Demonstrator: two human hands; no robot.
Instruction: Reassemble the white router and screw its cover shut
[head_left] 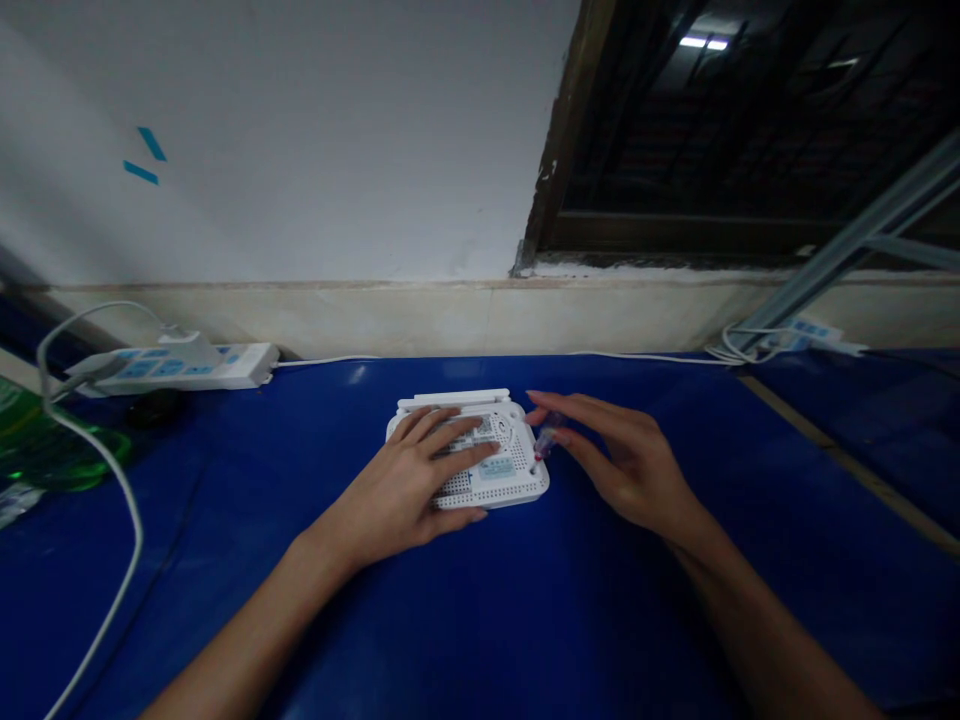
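A white router lies on the blue table, its vented, labelled face up and its folded antennas along the far edge. My left hand rests spread over the router's left half, fingers flat on the casing and thumb along the near edge. At the router's right side, my right hand pinches a small screwdriver with a clear purplish handle between thumb and fingers. The screwdriver stands tilted, its tip down at the near right corner of the casing. Whether the tip sits in a screw is too small to tell.
A white power strip with plugs lies at the back left, its cable looping forward. Nearby are a green bottle and a dark round object. Another socket strip and a metal frame stand at the back right.
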